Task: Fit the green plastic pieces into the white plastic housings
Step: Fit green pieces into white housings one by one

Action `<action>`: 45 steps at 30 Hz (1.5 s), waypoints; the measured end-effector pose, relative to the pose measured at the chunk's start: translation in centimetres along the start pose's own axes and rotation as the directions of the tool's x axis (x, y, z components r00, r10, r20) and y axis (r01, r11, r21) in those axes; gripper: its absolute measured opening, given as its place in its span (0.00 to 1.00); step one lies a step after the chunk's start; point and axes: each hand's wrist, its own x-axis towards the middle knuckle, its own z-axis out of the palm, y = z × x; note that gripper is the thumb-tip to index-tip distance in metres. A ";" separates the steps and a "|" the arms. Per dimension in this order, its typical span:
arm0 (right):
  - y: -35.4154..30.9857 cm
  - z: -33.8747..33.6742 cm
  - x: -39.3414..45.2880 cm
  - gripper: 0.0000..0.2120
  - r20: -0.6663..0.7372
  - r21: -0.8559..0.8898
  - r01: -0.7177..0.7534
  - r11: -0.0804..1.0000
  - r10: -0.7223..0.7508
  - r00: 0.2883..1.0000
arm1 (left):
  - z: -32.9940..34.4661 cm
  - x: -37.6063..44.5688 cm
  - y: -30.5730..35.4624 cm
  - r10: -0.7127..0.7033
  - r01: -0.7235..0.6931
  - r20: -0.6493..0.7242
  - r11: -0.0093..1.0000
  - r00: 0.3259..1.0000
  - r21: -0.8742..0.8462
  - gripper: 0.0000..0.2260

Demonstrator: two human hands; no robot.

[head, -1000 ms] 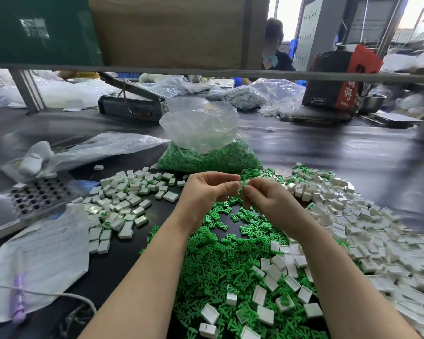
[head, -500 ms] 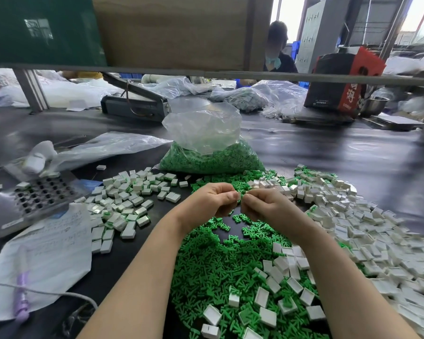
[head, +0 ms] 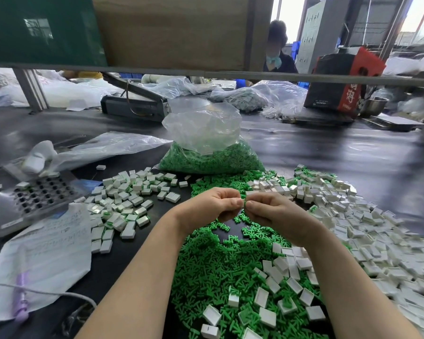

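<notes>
My left hand (head: 213, 206) and my right hand (head: 274, 214) meet fingertip to fingertip above the table, pinching a small white housing with a green piece (head: 244, 201) between them; most of it is hidden by the fingers. Below them lies a heap of loose green pieces (head: 206, 265). Empty white housings (head: 367, 231) are piled to the right and some lie among the green ones. To the left sits a pile of white housings with green showing in them (head: 123, 199).
A clear bag of green pieces (head: 211, 157) stands behind the hands. A grey perforated tray (head: 37, 194), a paper sheet (head: 44, 255) and a cable lie at the left. A sealer machine (head: 135, 106), bags and a red box (head: 340, 79) stand farther back; a person sits beyond.
Both hands stay together at the fingertips and have shifted slightly nearer to me and lower over the green heap. The piles have not moved.
</notes>
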 end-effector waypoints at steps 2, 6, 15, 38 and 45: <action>0.0 0.0 -0.1 0.10 0.000 -0.011 -0.003 1.000 0.003 1.000 | 0.0 0.0 0.0 -0.010 0.009 0.011 1.000 1.000 0.009 0.12; -0.1 0.1 -0.2 0.09 -0.002 -0.009 0.000 1.000 0.000 1.000 | 0.1 0.0 -0.1 -0.004 0.004 0.004 1.000 1.000 0.028 0.13; 0.0 0.0 0.1 0.12 0.025 -0.165 0.031 0.986 -0.027 0.999 | 0.0 0.0 -0.1 -0.034 0.032 0.036 0.998 0.999 0.054 0.12; 0.4 0.1 0.7 0.32 -0.067 0.158 -0.129 0.979 0.141 0.988 | -0.8 0.5 0.0 0.123 -0.076 -0.323 0.985 0.938 0.155 0.03; 0.7 1.2 1.3 0.23 0.004 0.525 -0.190 0.830 0.221 0.975 | 0.1 1.0 0.4 0.160 -0.097 -0.365 0.978 0.917 0.185 0.04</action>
